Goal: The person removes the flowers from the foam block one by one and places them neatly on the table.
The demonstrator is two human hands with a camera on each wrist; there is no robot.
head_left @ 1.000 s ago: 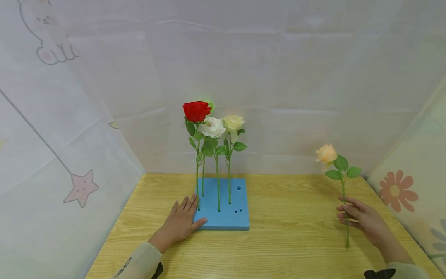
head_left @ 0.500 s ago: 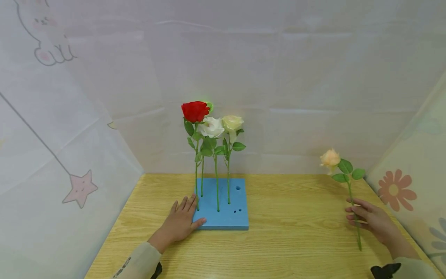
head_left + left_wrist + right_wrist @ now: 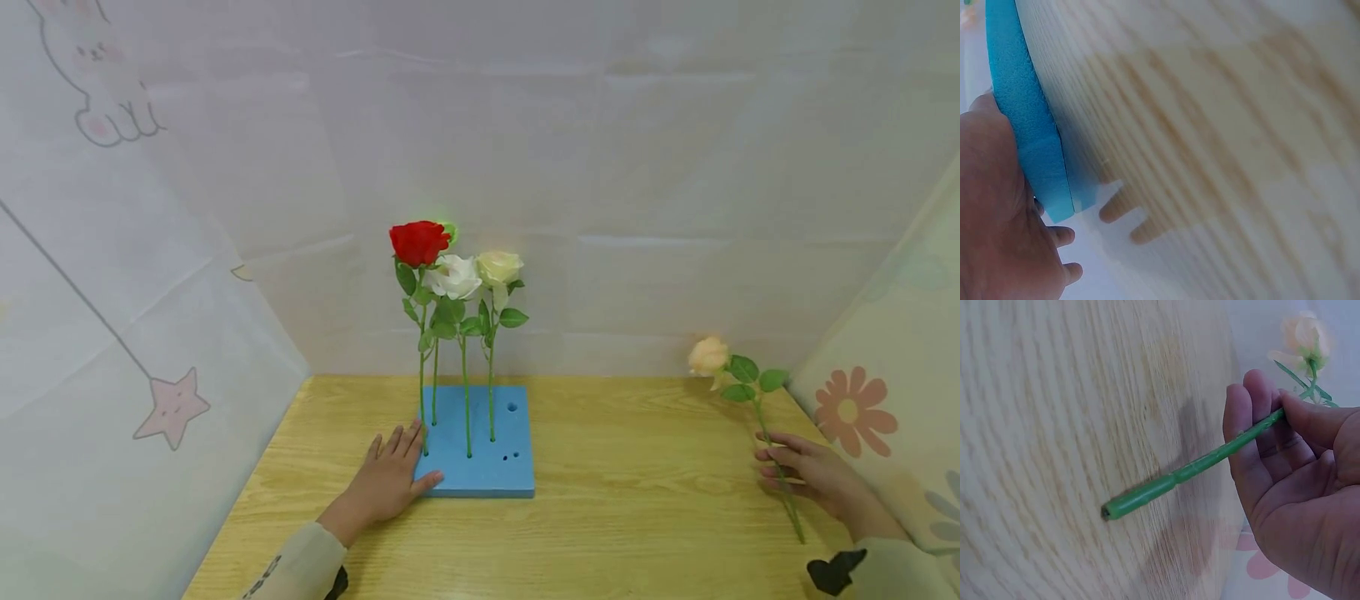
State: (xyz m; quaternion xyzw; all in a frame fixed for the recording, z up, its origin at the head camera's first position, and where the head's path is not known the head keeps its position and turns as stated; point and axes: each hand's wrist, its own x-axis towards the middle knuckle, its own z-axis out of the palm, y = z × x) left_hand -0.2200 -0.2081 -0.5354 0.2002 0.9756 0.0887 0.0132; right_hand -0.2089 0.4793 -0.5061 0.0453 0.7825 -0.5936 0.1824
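While right fingers pinch a rose, its stem end seems airborne.

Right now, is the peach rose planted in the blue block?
No, the peach rose is well right of the blue block, its lower stem end in plain view.

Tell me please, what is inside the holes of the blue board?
Four green stems stand in the blue board; three more holes show no stem. The stems' lower ends are covered by the board, so their depth cannot be seen.
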